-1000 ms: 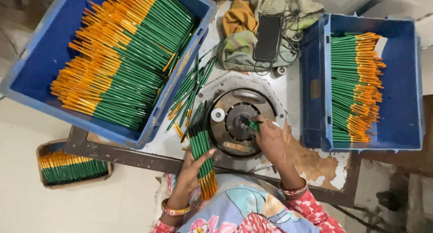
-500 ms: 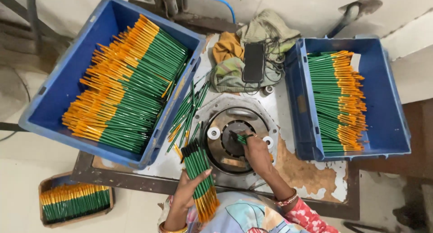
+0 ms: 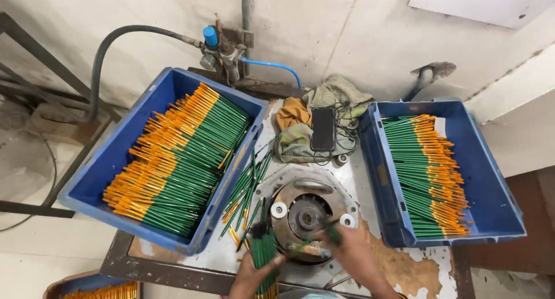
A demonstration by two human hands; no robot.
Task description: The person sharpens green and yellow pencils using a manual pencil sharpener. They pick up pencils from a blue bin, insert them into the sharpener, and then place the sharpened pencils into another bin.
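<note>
While the left hand (image 3: 250,274) reaches up from six o'clock, fingers clamped around a bundle of green pencils (image 3: 265,253) on the table (image 3: 404,270), the right hand (image 3: 352,254) stretches toward the round machine (image 3: 306,218), fingers pinching one blurred green pencil (image 3: 330,232).

left hand (image 3: 252,274): fingers curled closed, gripping | right hand (image 3: 351,254): reaching forward, blurred, fingers pinched
</note>
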